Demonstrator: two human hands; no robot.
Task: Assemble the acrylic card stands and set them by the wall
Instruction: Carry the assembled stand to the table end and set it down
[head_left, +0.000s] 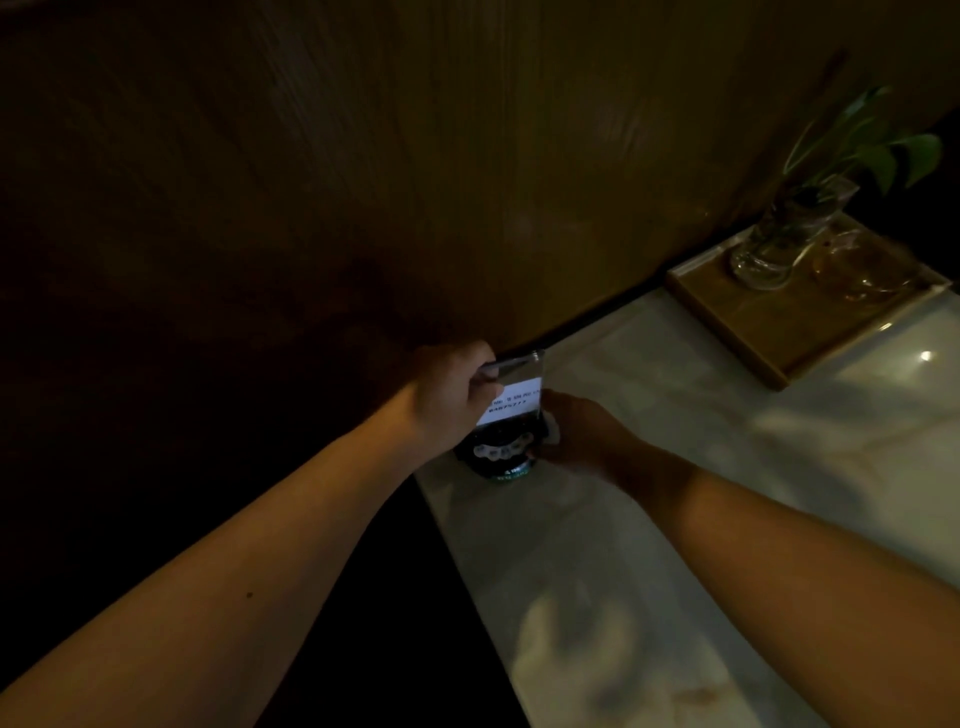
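Observation:
An acrylic card stand (511, 405) with a white printed card and a dark lower part stands upright at the left corner of the pale marble table (649, 493), close to the wooden wall (467, 182). My left hand (449, 397) grips its top left edge. My right hand (582, 434) holds its lower right side near the base. Both hands touch the stand. The scene is dim and the stand's bottom is partly hidden by my fingers.
A wooden tray (769, 332) lies at the back right against the wall, bearing a glass vase (779, 244) with a green plant (872, 145). The table's left edge drops into darkness just beside the stand.

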